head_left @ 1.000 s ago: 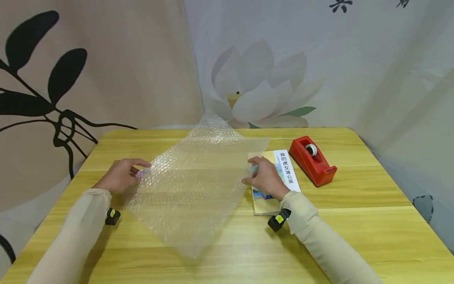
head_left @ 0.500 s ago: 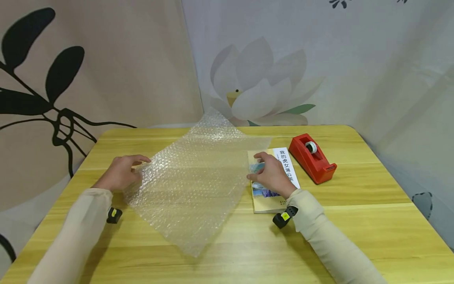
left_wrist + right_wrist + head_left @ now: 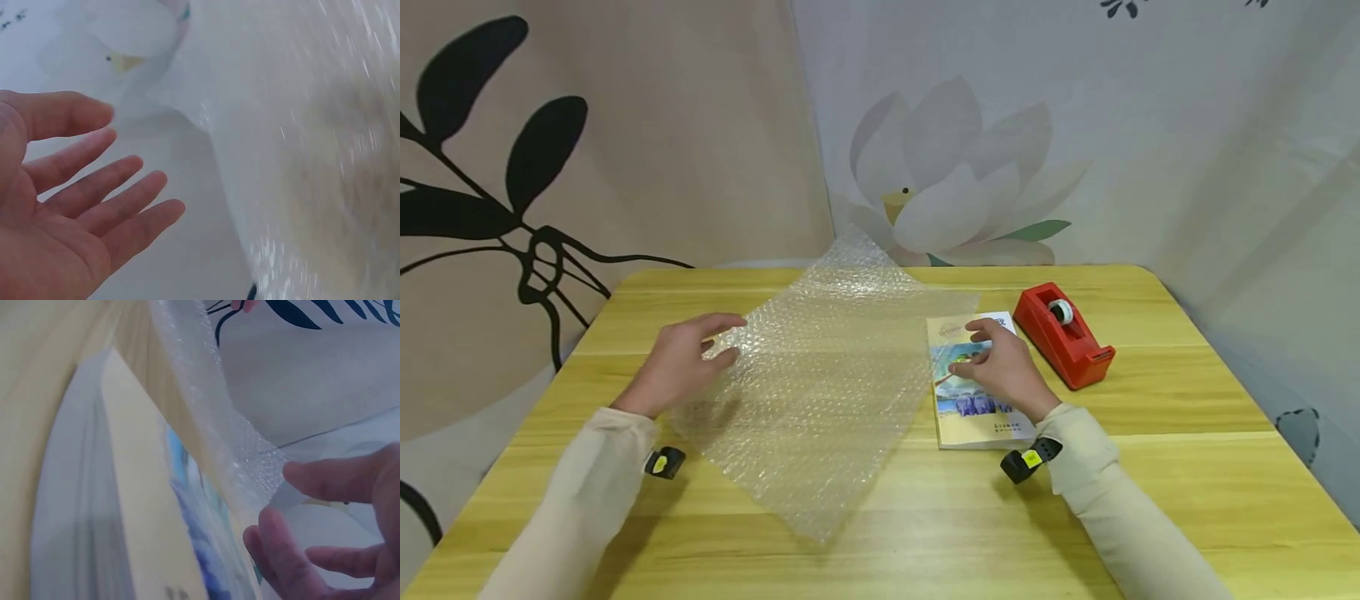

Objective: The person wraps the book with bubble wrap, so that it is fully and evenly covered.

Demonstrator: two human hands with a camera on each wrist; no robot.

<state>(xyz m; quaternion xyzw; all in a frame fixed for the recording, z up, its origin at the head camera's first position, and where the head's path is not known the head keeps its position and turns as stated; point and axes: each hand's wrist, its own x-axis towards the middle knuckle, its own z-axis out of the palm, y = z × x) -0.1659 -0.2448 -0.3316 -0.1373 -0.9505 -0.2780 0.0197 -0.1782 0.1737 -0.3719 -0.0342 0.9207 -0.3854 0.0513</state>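
Observation:
A clear sheet of bubble wrap (image 3: 820, 400) lies turned cornerwise on the table, its far corner reaching the back edge. My left hand (image 3: 681, 362) hovers over its left corner, fingers spread and holding nothing; the left wrist view shows the palm (image 3: 56, 244) bare beside the bubble wrap (image 3: 300, 156). To the right sits a paperback book (image 3: 973, 404) with a picture cover, its upper left overlapped by the wrap's right corner. Over the book is my right hand (image 3: 1003, 367), fingers loosely bent with a gap between thumb and fingertips. In the right wrist view the book's page edges (image 3: 78, 500) show thick.
A red tape dispenser (image 3: 1063, 337) with a roll of tape (image 3: 1060, 312) stands right of the book. The wooden table (image 3: 1180, 475) ends at a printed cloth backdrop (image 3: 715, 133). Each wrist wears a small black camera (image 3: 666, 462).
Both hands have let go of the bubble wrap. The right hand has moved right, over the book; the left has lifted and shifted slightly right. The wrap has settled flat.

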